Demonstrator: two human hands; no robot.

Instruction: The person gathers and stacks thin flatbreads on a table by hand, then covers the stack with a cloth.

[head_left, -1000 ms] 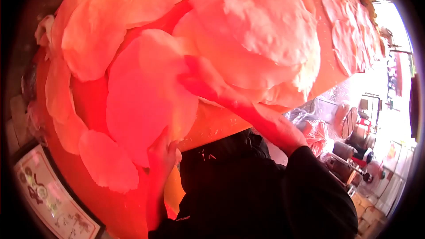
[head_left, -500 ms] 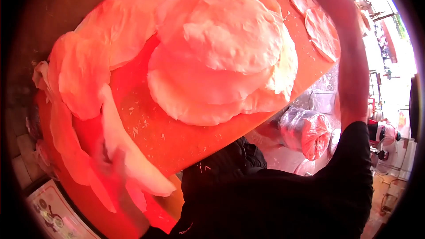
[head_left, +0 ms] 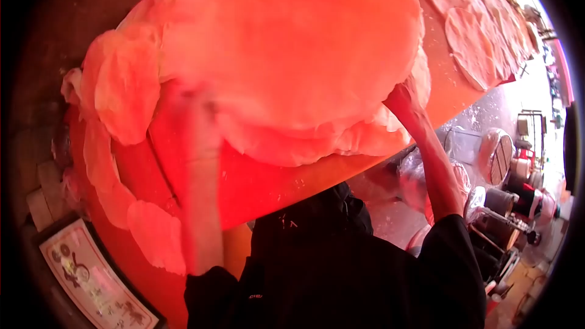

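A large, thin round dough sheet (head_left: 292, 42) lies over a pile of similar sheets (head_left: 317, 146) on the red-orange table (head_left: 262, 189). My right hand (head_left: 405, 97) is at the sheet's lower right edge, its fingertips hidden by the edge, so its grip does not show. My left hand (head_left: 198, 103) is by the sheet's lower left edge, smeared by motion; whether its fingers touch the dough I cannot tell. More thin sheets (head_left: 127, 85) overlap along the table's left side, down to a small rounded piece (head_left: 157, 234).
Several flat pieces (head_left: 481, 36) lie at the table's right end. Beyond the front edge are a plastic-wrapped bundle (head_left: 417, 176), a round wrapped stool-like object (head_left: 496, 155) and assorted equipment. A framed panel (head_left: 94, 274) stands at the lower left.
The right arm has come back from the upper right to the pile. My left hand has moved up from the lower left. A broad smooth sheet now covers the pile's wrinkled top.
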